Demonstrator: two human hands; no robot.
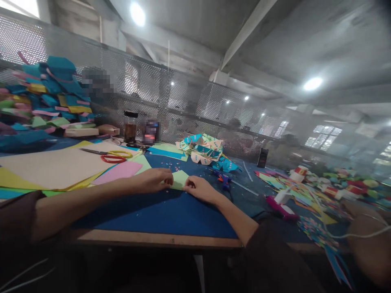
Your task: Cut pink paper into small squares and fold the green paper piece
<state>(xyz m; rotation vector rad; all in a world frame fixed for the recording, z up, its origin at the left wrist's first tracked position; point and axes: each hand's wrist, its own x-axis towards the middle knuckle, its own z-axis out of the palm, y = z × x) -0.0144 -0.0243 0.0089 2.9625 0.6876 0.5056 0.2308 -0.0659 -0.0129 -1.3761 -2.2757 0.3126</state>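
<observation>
A small piece of light green paper (181,179) lies on the blue table mat between my two hands. My left hand (155,180) is at its left edge, fingers curled down and closed on it. On the opposite side, my right hand (199,189) pinches the paper's right edge between thumb and fingers. Left of my left hand are a pink sheet (117,174) and large beige sheets (61,165), with red-and-yellow-handled scissors (117,155) on top. Beyond the hands, tiny paper bits are scattered on the mat.
A pile of cut paper shapes (203,148) stands behind my hands. To the right are a blue glue gun (224,179), glue sticks, a magenta power strip (282,207) and colourful paper stacks. A lidded jar (130,128) stands at the back left before a perforated metal screen (183,93).
</observation>
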